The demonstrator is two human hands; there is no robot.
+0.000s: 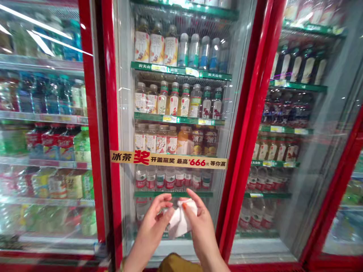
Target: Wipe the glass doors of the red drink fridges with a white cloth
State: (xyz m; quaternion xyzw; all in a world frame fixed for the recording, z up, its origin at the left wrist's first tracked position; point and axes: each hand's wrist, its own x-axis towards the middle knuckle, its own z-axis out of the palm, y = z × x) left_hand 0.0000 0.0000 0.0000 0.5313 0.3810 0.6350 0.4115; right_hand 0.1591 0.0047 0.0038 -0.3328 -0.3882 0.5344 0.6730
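Observation:
A crumpled white tissue (181, 223) is held up in front of the middle glass door. My right hand (202, 223) grips it between thumb and fingers; an orange-red spot shows at the thumb's tip. On the other side, my left hand (154, 221) has its fingers curled and its thumb against the tissue's left edge. Behind both hands, seen through the glass, are the lower shelves with bottled water (170, 177).
Red-framed glass doors (112, 113) stand before me, with drink bottles on several shelves. A yellow printed strip (170, 160) crosses the middle door. The left cooler (45, 162) holds cartons and bottles; more bottles (272, 149) fill the right one. Brown cloth (178, 262) shows below.

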